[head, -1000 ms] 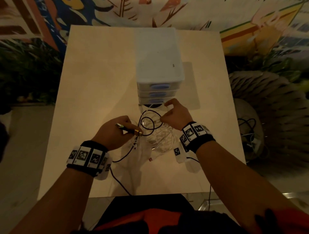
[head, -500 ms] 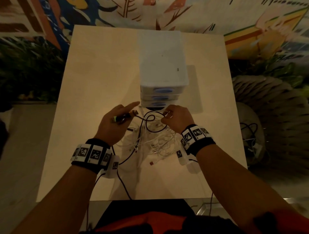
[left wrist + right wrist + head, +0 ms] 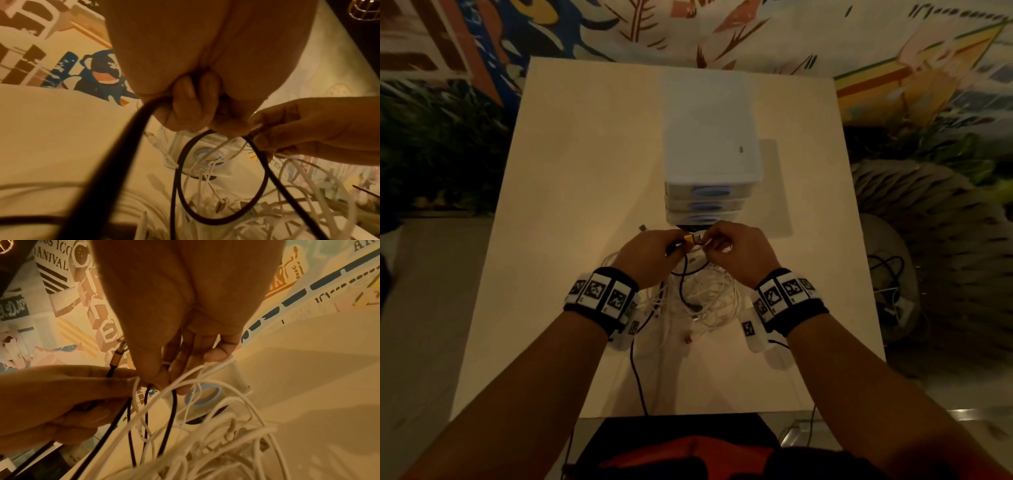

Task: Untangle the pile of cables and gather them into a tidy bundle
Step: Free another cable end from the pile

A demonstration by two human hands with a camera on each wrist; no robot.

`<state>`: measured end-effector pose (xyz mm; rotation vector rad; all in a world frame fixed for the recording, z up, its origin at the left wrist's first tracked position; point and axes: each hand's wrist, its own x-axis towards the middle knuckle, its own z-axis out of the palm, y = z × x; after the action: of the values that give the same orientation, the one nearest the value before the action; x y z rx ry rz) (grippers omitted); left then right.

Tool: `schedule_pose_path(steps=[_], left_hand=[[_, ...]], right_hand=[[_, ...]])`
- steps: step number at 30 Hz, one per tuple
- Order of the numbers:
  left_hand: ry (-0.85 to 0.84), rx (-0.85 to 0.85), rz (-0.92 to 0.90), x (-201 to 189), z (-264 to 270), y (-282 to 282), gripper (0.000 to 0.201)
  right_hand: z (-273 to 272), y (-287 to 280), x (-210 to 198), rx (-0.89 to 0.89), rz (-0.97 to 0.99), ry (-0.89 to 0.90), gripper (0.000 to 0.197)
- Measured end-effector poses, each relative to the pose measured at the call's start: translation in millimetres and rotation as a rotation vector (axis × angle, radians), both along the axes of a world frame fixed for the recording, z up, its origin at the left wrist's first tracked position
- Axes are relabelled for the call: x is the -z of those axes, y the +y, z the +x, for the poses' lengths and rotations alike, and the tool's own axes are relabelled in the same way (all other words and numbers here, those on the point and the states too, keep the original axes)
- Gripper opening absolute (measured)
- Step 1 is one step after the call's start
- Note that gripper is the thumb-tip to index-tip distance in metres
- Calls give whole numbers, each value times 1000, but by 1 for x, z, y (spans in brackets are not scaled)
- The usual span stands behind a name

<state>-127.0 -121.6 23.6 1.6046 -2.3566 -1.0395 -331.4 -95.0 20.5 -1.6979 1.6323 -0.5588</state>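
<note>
A white plastic drawer unit [image 3: 710, 144] stood at the centre of the pale table [image 3: 571, 192], 3 shut drawers with blue oval handles; their contents could not be seen. Just below it, at mid-frame, the left hand [image 3: 650, 255] curled around a braided black cable [image 3: 222, 191] near its gold plug [image 3: 691, 238]. The right hand [image 3: 739, 253] pinched that cable and thin white strands. The smooth white cables [image 3: 705, 301] lay looped between the wrists.
</note>
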Motion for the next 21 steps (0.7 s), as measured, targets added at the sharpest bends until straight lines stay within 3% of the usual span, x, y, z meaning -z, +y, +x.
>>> schedule_pose_path(steps=[3, 7, 10, 13, 15, 17, 21], left_hand=[[8, -70, -69, 0, 5, 0, 30], [195, -356, -107, -3, 19, -4, 21], [403, -508, -60, -8, 28, -5, 18], [449, -452, -51, -20, 29, 1, 19], [450, -398, -65, -29, 26, 6, 20], [485, -357, -76, -42, 20, 12, 18], [499, -300, -114, -58, 13, 21, 15]], right_hand=[[-3, 1, 1, -10, -25, -1, 15], [-15, 7, 5, -52, -49, 122, 13], [-25, 11, 12, -56, -2, 204, 33], [-26, 11, 9, -52, 14, 316, 57], [-22, 10, 1, 24, -117, 381, 54], [-14, 9, -10, -11, -206, 262, 46], [12, 4, -31, -261, -166, 69, 34]])
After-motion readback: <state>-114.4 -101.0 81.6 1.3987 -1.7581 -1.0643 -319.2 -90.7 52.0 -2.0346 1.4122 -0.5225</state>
